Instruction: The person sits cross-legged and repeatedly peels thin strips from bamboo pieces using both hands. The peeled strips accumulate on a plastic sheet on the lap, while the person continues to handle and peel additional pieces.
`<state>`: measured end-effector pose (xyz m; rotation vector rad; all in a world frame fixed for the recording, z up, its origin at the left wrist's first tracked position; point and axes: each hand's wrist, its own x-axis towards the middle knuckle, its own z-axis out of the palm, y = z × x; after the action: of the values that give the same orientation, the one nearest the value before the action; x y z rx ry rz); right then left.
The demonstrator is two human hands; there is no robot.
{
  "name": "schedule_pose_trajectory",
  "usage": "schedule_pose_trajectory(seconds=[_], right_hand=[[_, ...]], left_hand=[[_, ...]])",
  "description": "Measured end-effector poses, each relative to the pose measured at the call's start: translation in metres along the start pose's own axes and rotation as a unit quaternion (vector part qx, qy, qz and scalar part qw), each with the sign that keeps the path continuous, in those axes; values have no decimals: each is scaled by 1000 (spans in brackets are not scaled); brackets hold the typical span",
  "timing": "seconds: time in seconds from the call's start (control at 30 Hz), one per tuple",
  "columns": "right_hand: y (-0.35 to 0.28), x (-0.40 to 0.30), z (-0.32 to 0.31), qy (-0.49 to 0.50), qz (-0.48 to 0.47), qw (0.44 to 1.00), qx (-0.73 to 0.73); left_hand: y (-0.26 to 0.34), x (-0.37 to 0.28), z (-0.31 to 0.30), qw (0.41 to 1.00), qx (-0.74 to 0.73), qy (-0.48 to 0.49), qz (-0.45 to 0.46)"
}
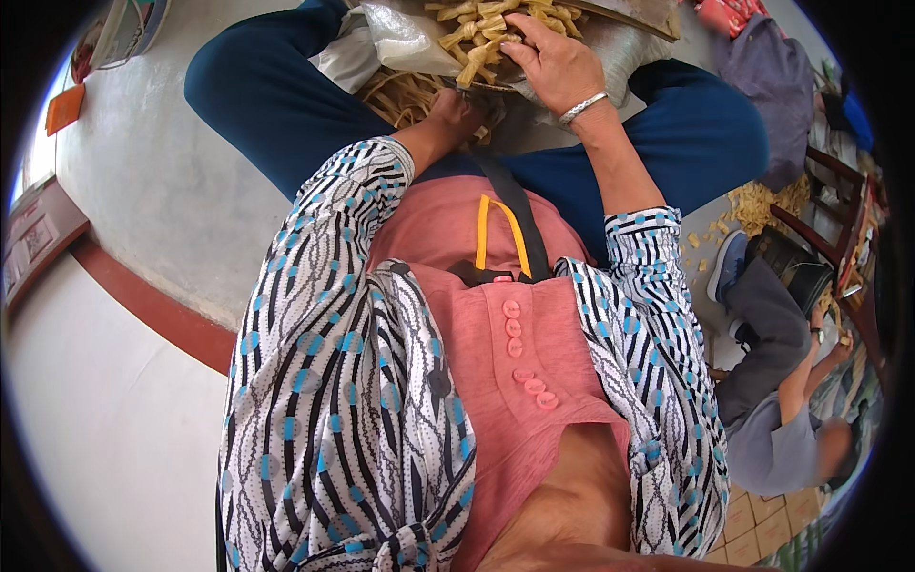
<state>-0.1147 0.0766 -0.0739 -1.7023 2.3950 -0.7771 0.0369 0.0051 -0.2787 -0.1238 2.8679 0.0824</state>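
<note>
Thumb and forefinger of my right hand, which has a braided bracelet on its wrist, close on a knotted yellow strip at the edge of a pile of similar knotted pieces. My left hand is lower, between my legs, beside long loose yellowish strips. Its fingers are curled and partly in shadow, so what they grip is unclear. Clear plastic sheeting lies left of the pile. A dark strap runs down from near my left hand to my pink apron.
A wooden board edge is beyond my right hand. At right sits another person with both hands on yellowish pieces, near a heap of yellow pieces and a wooden chair. A raised red sill crosses the floor at left.
</note>
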Motion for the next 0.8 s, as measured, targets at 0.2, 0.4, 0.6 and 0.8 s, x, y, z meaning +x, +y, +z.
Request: schedule_pose_trajectory(seconds=[0.2,0.4,0.6,0.8], right_hand=[[-7,6,1,-20,-1,1000,10],[-16,7,-21,67,-11,989,129],[-55,-44,-44,-72,45,895,437],[-115,-64,-62,-144,45,747,647]], left_hand=[[-12,-9,-64,966,-27,-250,-65],[7,-37,-120,983,-177,-39,-33],[27,-125,-208,949,-303,69,-52],[21,-166,-292,822,-487,287,-71]])
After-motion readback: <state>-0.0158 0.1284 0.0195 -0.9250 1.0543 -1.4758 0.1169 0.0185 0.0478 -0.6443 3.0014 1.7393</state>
